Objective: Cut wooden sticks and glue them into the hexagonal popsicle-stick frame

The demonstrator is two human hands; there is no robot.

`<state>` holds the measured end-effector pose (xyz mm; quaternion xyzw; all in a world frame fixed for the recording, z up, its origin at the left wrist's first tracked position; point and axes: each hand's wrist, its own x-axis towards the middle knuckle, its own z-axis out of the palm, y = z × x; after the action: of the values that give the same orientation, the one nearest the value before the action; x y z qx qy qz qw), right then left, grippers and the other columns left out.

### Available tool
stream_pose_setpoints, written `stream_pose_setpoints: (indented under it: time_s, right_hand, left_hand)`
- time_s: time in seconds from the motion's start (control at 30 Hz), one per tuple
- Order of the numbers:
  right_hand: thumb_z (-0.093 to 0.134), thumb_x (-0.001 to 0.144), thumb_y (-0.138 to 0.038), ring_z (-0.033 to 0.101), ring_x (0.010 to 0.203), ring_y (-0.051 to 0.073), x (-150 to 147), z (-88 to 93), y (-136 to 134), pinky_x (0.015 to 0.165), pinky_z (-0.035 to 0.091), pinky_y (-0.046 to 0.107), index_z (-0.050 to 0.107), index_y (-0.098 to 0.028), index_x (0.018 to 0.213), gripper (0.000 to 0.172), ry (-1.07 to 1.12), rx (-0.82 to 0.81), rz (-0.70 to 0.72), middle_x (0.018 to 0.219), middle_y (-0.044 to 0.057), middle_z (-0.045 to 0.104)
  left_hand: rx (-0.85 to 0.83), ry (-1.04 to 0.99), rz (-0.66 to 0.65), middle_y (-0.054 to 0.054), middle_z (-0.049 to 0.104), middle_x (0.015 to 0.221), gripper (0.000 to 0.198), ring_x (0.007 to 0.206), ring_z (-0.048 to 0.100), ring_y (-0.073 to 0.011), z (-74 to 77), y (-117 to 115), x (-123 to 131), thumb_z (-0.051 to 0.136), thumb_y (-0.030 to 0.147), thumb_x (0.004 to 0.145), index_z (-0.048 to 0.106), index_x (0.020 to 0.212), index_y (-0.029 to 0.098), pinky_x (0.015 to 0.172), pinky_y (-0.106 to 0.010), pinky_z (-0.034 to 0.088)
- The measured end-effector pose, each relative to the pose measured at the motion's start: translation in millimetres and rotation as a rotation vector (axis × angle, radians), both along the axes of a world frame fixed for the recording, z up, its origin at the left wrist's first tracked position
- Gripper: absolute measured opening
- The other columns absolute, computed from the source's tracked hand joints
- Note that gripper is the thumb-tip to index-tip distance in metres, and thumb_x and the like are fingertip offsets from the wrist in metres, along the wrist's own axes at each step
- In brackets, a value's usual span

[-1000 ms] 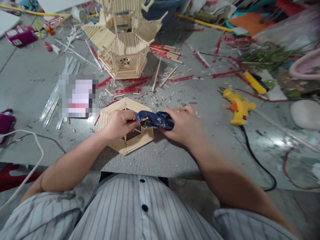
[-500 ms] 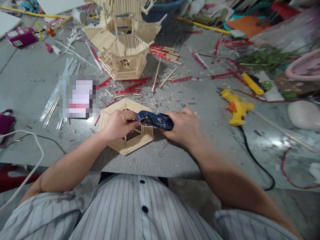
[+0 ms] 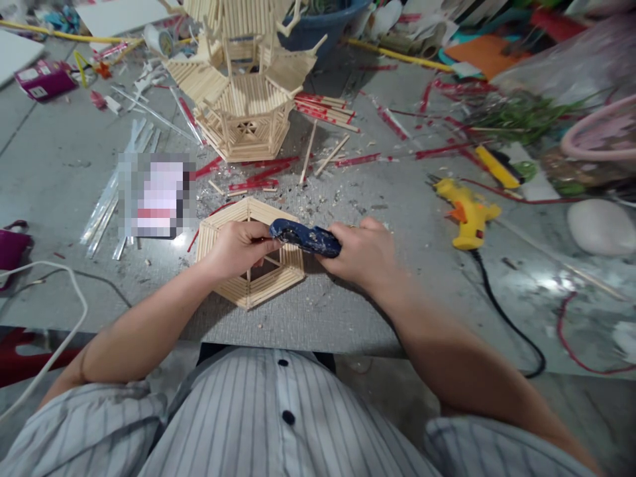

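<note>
My right hand (image 3: 364, 253) is closed around a worn, dark blue hand tool (image 3: 305, 239), which points left. At the tool's left end, the fingers of my left hand (image 3: 237, 250) are pinched together. Whatever they hold is hidden or too small to make out. Both hands are above a hexagonal frame of thin wooden sticks (image 3: 274, 287), which lies flat on the grey table. Spokes cross its open middle, and my left hand covers part of it.
A tiered wooden stick model (image 3: 256, 132) stands behind the frame. Beside it lie red-taped sticks (image 3: 328, 111). A yellow glue gun (image 3: 467, 215) with a black cord lies right, a blurred-out phone (image 3: 161, 199) left near clear glue sticks (image 3: 106, 205). Scraps litter the table.
Hardly anything differs. My hands and the blue tool keep nearly the same pose over the frame, and the whole view has shifted slightly.
</note>
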<state>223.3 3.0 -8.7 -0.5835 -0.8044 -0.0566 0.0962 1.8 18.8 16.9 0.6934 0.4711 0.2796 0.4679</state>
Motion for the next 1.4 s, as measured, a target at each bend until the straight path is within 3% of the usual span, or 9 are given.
stream_pose_setpoints:
  time_s: [0.27, 0.37, 0.5, 0.63, 0.77, 0.97, 1.2, 1.4]
  right_hand:
    - [0.055, 0.073, -0.047, 0.051, 0.052, 0.018, -1.8, -0.9, -1.4, 0.059, 0.028, 0.032, 0.062, -0.022, 0.066, 0.027, -0.001, -0.016, -0.050, 0.054, 0.004, 0.059]
    - [0.054, 0.074, -0.047, 0.052, 0.053, 0.019, 0.7, -3.4, 0.6, 0.060, 0.029, 0.033, 0.063, -0.022, 0.068, 0.027, 0.022, -0.016, -0.088, 0.056, 0.005, 0.060]
    - [0.053, 0.076, -0.044, 0.057, 0.062, 0.023, 9.1, -8.5, 6.0, 0.069, 0.032, 0.037, 0.064, -0.023, 0.085, 0.025, 0.114, 0.064, -0.081, 0.066, 0.006, 0.065]
    - [0.054, 0.078, -0.043, 0.061, 0.077, 0.028, 14.4, -8.2, 10.0, 0.077, 0.032, 0.042, 0.059, -0.023, 0.104, 0.033, 0.147, 0.098, -0.086, 0.085, 0.010, 0.069]
    - [0.054, 0.081, -0.052, 0.060, 0.086, 0.031, 18.8, -9.1, 14.0, 0.081, 0.031, 0.045, 0.056, -0.019, 0.114, 0.046, 0.097, 0.042, -0.141, 0.096, 0.017, 0.068]
    - [0.052, 0.075, -0.072, 0.057, 0.089, 0.035, 31.0, -26.8, 23.5, 0.078, 0.030, 0.048, 0.053, -0.013, 0.120, 0.074, 0.041, 0.045, -0.176, 0.099, 0.022, 0.065]
    - [0.050, 0.075, -0.073, 0.054, 0.092, 0.036, 31.1, -31.3, 22.9, 0.077, 0.029, 0.046, 0.054, -0.013, 0.120, 0.075, 0.013, 0.055, -0.175, 0.100, 0.021, 0.064]
    - [0.052, 0.078, -0.070, 0.053, 0.096, 0.037, 31.0, -28.5, 20.5, 0.079, 0.028, 0.047, 0.052, -0.012, 0.123, 0.074, 0.052, 0.014, -0.151, 0.108, 0.025, 0.061]
  left_hand:
    - [-0.037, 0.000, 0.010, 0.005, 0.050, 0.039, 0.016, 0.035, 0.044, -0.0030, -0.5, 2.4, -1.3, 0.063, 0.021, 0.074, 0.064, 0.059, 0.014, 0.035, -0.013, 0.031]
    - [-0.084, 0.004, 0.024, 0.005, 0.051, 0.039, 0.011, 0.034, 0.044, -0.0030, -2.0, 3.3, -1.8, 0.063, 0.021, 0.074, 0.071, 0.072, 0.014, 0.035, -0.012, 0.032]
    - [-0.142, -0.014, -0.005, 0.005, 0.050, 0.039, 0.016, 0.031, 0.041, -0.0025, -5.5, 4.7, -3.1, 0.060, 0.021, 0.077, 0.073, 0.084, 0.014, 0.033, -0.013, 0.030]
    - [-0.125, 0.033, -0.076, 0.003, 0.059, 0.046, 0.018, 0.032, 0.039, -0.0018, -6.8, 8.4, -6.4, 0.058, 0.024, 0.080, 0.073, 0.081, 0.015, 0.033, -0.014, 0.028]
    - [-0.115, 0.125, -0.161, 0.000, 0.072, 0.067, 0.014, 0.046, 0.053, -0.0031, -3.5, 13.5, -9.5, 0.061, 0.020, 0.077, 0.072, 0.082, 0.015, 0.044, -0.013, 0.038]
    - [-0.069, 0.385, -0.258, 0.001, 0.070, 0.058, 0.014, 0.051, 0.059, -0.0070, 5.3, 13.8, -10.1, 0.060, 0.016, 0.074, 0.072, 0.066, 0.017, 0.049, -0.016, 0.040]
    - [-0.035, 0.516, -0.259, 0.000, 0.072, 0.063, 0.011, 0.056, 0.061, -0.0105, 7.5, 5.8, -2.8, 0.065, 0.020, 0.072, 0.074, 0.067, 0.017, 0.054, -0.021, 0.039]
    - [-0.056, 0.555, -0.303, 0.002, 0.067, 0.055, 0.011, 0.048, 0.054, -0.0089, 6.2, 5.2, 0.8, 0.067, 0.018, 0.070, 0.073, 0.060, 0.018, 0.054, -0.023, 0.035]
